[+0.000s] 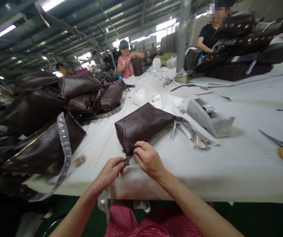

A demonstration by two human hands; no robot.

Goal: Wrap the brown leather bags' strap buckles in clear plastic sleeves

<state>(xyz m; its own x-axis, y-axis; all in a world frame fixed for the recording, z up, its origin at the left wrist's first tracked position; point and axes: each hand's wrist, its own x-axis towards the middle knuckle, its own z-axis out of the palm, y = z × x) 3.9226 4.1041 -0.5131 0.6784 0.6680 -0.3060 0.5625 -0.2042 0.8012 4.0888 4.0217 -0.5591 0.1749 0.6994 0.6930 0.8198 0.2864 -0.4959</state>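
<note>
Left hand (112, 169) pinches a strap end (126, 159); right hand (148, 160) grips the brown bag (141, 126), near corner. Its contents are hidden.

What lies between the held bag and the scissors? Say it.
The head view shows a strap, pale strips and a tape dispenser between bag and scissors.

Bag pile (42, 107) probably blocks left

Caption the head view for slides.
Left hand and right hand at the near corner of a brown bag on a white table.
</note>
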